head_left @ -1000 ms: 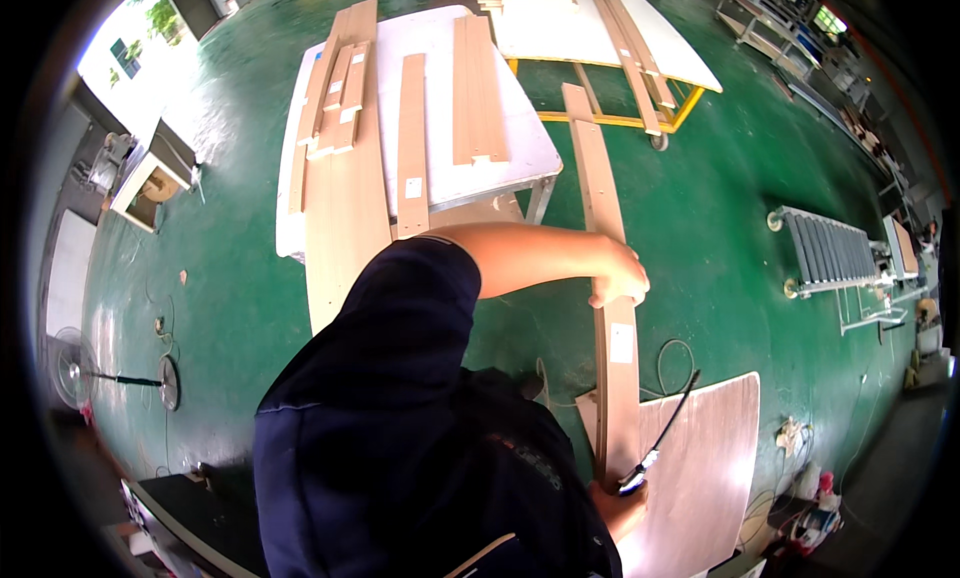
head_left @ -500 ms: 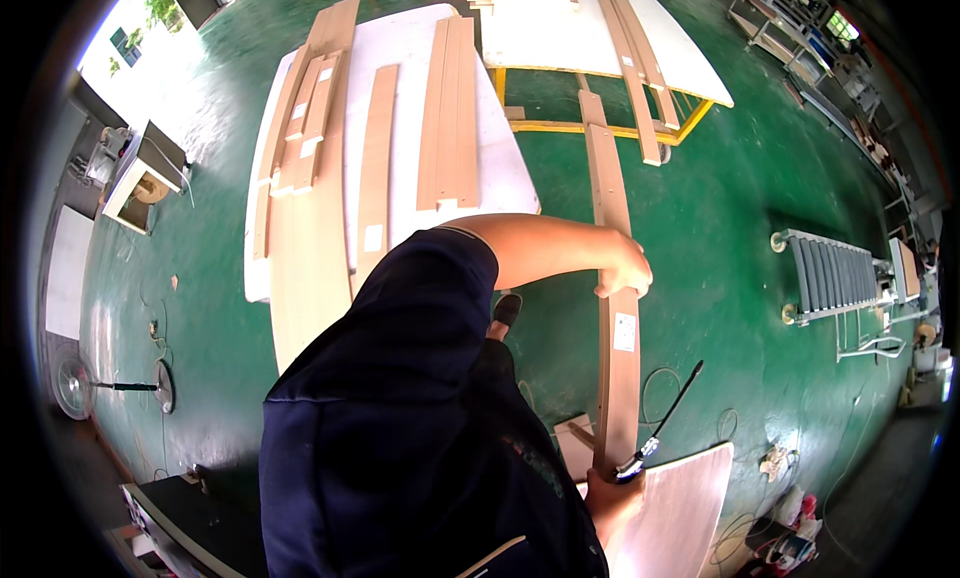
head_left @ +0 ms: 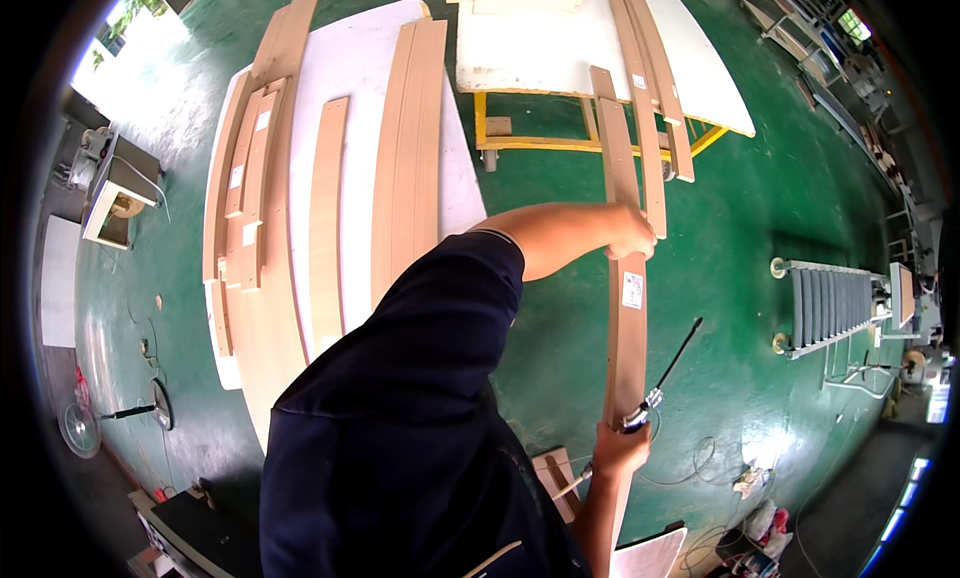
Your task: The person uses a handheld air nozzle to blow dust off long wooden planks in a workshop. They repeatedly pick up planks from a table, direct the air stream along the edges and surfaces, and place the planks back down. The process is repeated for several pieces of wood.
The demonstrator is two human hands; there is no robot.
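Note:
A long wood-coloured board [head_left: 627,328] with a white label runs lengthwise in front of me. My left hand [head_left: 631,233] is closed over it beyond the label, its arm reaching across from the left. Lower down, my right hand [head_left: 622,448] is closed round what looks like an air blow gun [head_left: 640,416], with a silver-and-black body and a long thin dark nozzle pointing up and right. A pale tube shows below that hand, which lies against the board. Another board [head_left: 614,128] with holes continues beyond my left hand; the joint is partly hidden.
A white-topped table [head_left: 460,168] at left carries several boards [head_left: 328,218]. Behind it stands a yellow-framed table [head_left: 540,68], with boards overhanging its front. A roller conveyor [head_left: 832,306] stands at right, a fan [head_left: 160,405] at far left. Hoses lie on the green floor near the pale panel [head_left: 650,556].
My right hand has moved up along the board with the blow gun. The view has shifted, and the far boards now appear nearer my left hand, which still grips the board.

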